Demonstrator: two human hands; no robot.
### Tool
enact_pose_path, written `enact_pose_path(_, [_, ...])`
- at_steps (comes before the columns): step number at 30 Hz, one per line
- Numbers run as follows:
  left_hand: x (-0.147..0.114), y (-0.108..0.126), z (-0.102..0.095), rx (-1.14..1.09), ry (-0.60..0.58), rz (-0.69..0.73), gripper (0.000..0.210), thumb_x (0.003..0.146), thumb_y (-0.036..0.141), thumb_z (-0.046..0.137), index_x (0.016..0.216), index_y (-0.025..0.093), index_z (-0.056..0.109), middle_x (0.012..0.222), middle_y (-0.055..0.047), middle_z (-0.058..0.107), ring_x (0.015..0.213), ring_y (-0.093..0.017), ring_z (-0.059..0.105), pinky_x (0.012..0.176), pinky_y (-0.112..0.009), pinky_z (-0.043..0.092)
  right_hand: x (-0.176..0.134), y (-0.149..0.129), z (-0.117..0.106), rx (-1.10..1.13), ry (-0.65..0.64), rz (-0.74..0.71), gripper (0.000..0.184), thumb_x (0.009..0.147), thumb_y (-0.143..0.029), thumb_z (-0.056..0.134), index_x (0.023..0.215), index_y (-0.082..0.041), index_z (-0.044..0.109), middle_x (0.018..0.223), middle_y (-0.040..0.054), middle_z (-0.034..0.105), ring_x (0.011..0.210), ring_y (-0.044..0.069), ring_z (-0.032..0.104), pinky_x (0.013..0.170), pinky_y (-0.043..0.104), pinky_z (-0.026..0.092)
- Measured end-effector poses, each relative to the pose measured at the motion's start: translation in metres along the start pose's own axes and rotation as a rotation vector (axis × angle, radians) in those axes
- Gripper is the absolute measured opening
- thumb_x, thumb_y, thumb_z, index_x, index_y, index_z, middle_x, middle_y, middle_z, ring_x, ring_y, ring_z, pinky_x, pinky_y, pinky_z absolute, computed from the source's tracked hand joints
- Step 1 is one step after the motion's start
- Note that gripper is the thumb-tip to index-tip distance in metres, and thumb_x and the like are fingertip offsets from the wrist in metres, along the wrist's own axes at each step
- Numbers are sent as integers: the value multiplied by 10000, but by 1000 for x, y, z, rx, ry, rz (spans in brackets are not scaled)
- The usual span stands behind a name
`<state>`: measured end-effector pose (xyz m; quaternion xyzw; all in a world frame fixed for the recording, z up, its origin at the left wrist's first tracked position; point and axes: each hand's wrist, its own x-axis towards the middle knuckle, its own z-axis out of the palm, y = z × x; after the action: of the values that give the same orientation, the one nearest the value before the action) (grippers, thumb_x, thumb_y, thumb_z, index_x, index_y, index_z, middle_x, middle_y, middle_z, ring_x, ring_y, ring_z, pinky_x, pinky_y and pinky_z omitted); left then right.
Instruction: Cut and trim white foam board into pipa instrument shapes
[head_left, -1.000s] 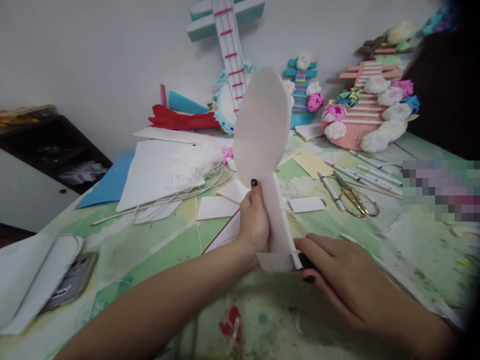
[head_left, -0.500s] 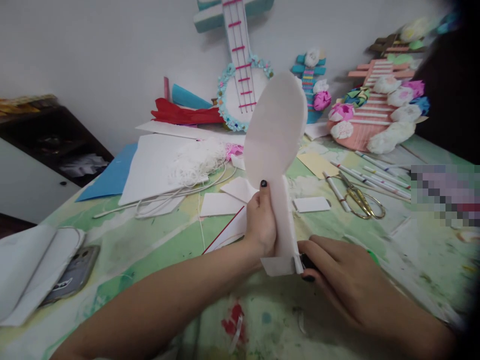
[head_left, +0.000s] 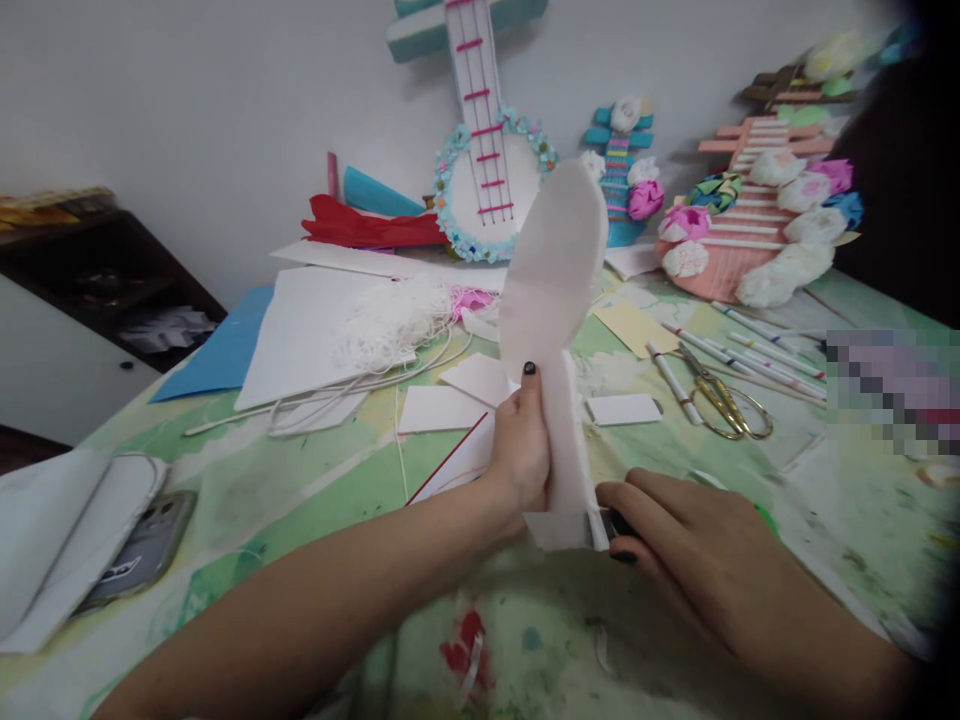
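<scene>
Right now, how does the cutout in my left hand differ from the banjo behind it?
The cutout is plain white; the banjo has blue flowers and pink bars. The cutout's narrow part points down; the banjo's points up. Both join a rounded part to a narrow one.

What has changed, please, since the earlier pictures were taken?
The white paddle-shaped piece has shifted slightly right and down and looks narrower, revealing more of the blue-rimmed instrument. The left hand still grips the piece, the right hand the dark handle.

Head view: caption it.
Left hand holds a paddle-shaped foam piece; right hand holds an apparent craft knife at its base.
</scene>
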<state>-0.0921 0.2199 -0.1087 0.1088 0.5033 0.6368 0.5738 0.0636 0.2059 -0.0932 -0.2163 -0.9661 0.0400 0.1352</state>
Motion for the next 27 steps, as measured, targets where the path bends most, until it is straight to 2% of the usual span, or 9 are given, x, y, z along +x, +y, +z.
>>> enact_pose_path(6, [0,0,-4,24,-2,44,431,772,597,539,666,180,557,434,40,423,433,-103,443,469,-225,371,0,2,-1,1,-3,0,277,968,-290,283,866,-195,522,689,23,545,538,157,508,481,267,320])
enact_pose_path(15, [-8,10,0,56,44,50,372,852,499,483,718,174,603,447,25,473,485,-126,510,536,-242,411,-3,11,3,-16,16,37,297,974,-305,253,859,-196,504,684,24,547,538,148,518,477,260,301])
enact_pose_path(21, [-7,9,0,38,50,58,356,859,481,479,761,163,606,485,23,497,465,-109,478,529,-232,414,-5,13,3,-11,22,46,283,971,-298,257,870,-196,501,693,24,553,551,148,525,486,258,309])
enact_pose_path(27, [-5,8,-1,45,8,94,361,871,467,452,738,161,593,572,0,554,489,-107,470,527,-230,404,-6,15,5,17,-11,62,278,972,-299,255,890,-192,499,712,30,554,572,151,526,507,263,331])
